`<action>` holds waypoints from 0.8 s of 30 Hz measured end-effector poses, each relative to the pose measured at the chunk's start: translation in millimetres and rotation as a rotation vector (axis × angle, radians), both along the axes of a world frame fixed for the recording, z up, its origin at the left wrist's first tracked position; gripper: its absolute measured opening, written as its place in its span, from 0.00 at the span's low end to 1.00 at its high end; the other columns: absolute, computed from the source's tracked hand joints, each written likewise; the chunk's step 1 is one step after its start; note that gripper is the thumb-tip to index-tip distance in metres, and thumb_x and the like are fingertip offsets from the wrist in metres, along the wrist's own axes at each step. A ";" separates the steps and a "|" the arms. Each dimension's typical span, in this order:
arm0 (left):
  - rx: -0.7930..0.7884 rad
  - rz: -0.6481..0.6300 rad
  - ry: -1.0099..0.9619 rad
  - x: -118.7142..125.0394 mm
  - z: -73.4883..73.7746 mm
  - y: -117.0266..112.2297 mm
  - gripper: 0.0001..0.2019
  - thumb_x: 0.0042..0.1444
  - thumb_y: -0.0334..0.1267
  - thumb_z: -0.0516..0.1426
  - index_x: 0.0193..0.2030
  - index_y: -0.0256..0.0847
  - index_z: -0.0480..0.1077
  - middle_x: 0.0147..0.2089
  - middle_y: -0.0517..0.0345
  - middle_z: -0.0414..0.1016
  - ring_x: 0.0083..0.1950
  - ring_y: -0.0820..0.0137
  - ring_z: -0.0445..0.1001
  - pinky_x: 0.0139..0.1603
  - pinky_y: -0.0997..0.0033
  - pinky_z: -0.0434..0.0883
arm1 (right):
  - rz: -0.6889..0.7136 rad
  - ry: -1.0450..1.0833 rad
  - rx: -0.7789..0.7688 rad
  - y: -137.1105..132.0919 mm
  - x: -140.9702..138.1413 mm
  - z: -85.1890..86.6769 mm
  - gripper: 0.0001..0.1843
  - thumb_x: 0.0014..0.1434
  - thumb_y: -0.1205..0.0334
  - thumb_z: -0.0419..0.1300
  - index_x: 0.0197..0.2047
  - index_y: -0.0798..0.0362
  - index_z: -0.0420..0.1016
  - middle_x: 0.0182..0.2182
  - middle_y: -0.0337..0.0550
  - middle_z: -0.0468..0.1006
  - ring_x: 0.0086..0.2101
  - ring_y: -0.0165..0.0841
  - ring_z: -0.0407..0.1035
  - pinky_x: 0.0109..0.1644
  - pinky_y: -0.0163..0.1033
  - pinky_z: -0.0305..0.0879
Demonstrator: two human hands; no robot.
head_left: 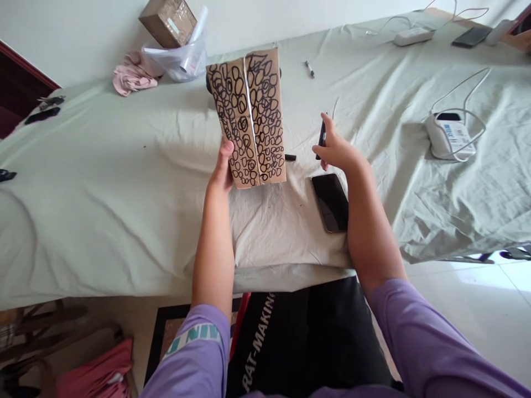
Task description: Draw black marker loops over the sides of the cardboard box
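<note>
- Two hands are occupied: the left hand (223,168) is closed on the left edge of the cardboard box (271,119), thumb in front, fingers hidden behind it.
- To the right of the box, the right hand (337,148) is closed around a dark pen (322,138), clear of the cardboard; the tip is too small to make out.
- The box is tipped up over the cloth-covered desk (145,182); whether its back touches the cloth I cannot tell.
- To handle it well, I would pinch that edge firmly without denting it and brace the back so the face cannot rock.
- Best keep the thumb off the marks in case they smear, and the pen tip off the cloth beside the box.
- Its face is brown, taller than wide, crowded with black loops (265,110), mostly smaller toward the near end, and split lengthwise by a pale strip (250,113).
- Right of the box, nearer than the pen, lies a phone (329,202).
</note>
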State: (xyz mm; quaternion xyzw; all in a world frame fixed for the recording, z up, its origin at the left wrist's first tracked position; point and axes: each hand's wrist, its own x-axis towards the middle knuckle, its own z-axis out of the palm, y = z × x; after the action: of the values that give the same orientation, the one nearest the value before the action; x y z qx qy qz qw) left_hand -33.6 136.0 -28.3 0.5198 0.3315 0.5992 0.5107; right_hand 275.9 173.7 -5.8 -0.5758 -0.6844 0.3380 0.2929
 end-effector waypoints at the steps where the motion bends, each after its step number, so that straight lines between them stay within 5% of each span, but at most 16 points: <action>1: 0.001 -0.002 0.003 0.3 0.5 -0.7 0.44 0.50 0.76 0.63 0.66 0.50 0.74 0.74 0.48 0.74 0.88 0.48 0.47 0.85 0.42 0.57 | 0.008 -0.020 0.013 1.9 2.8 -2.7 0.52 0.60 0.53 0.65 0.83 0.49 0.50 0.42 0.50 0.85 0.37 0.48 0.80 0.47 0.60 0.80; 3: -0.012 -0.011 0.002 0.4 0.7 -1.1 0.44 0.50 0.76 0.63 0.66 0.50 0.74 0.74 0.48 0.75 0.88 0.48 0.48 0.84 0.42 0.58 | 0.012 -0.057 0.036 5.3 7.5 -5.6 0.51 0.61 0.56 0.63 0.83 0.50 0.50 0.42 0.50 0.85 0.40 0.48 0.79 0.48 0.59 0.79; 5: -0.034 -0.020 -0.003 -0.2 -0.3 -0.5 0.45 0.50 0.77 0.62 0.67 0.51 0.73 0.74 0.48 0.75 0.88 0.47 0.48 0.84 0.42 0.59 | -0.008 -0.144 0.042 7.7 10.6 -4.9 0.44 0.61 0.59 0.61 0.79 0.51 0.60 0.42 0.51 0.85 0.42 0.49 0.78 0.49 0.57 0.77; 8: -0.050 -0.035 -0.007 -2.3 -3.1 0.5 0.45 0.51 0.78 0.61 0.68 0.52 0.73 0.73 0.48 0.75 0.88 0.47 0.49 0.83 0.41 0.60 | -0.039 -0.336 -0.012 9.1 13.8 -1.0 0.26 0.63 0.60 0.59 0.62 0.52 0.80 0.43 0.54 0.84 0.42 0.49 0.77 0.47 0.54 0.73; 11: -0.057 -0.058 -0.005 -5.6 -6.2 1.1 0.46 0.50 0.78 0.61 0.69 0.52 0.72 0.72 0.48 0.76 0.87 0.46 0.50 0.83 0.40 0.60 | -0.025 -0.463 -0.108 9.9 18.5 0.5 0.18 0.65 0.54 0.58 0.50 0.52 0.85 0.44 0.55 0.84 0.41 0.49 0.76 0.43 0.52 0.71; 17: -0.065 -0.085 0.005 -12.2 -11.0 3.5 0.46 0.51 0.76 0.62 0.69 0.48 0.73 0.72 0.47 0.76 0.87 0.43 0.52 0.83 0.38 0.60 | 0.090 -0.568 -0.145 16.6 29.6 -8.4 0.26 0.65 0.52 0.60 0.65 0.44 0.78 0.47 0.52 0.86 0.41 0.48 0.76 0.42 0.49 0.70; 24: -0.042 -0.135 0.024 -13.8 -11.1 4.4 0.46 0.51 0.78 0.61 0.68 0.48 0.73 0.73 0.47 0.75 0.87 0.44 0.51 0.84 0.39 0.59 | 0.081 -0.600 -0.083 15.2 20.4 -12.4 0.19 0.63 0.59 0.63 0.57 0.46 0.84 0.50 0.50 0.84 0.47 0.47 0.76 0.50 0.50 0.70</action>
State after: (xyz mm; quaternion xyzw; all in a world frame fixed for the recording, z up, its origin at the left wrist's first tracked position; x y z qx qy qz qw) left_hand -47.5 140.4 -39.4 0.5373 0.3145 0.5499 0.5568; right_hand 296.3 188.9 -18.1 -0.6338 -0.7482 0.1921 0.0403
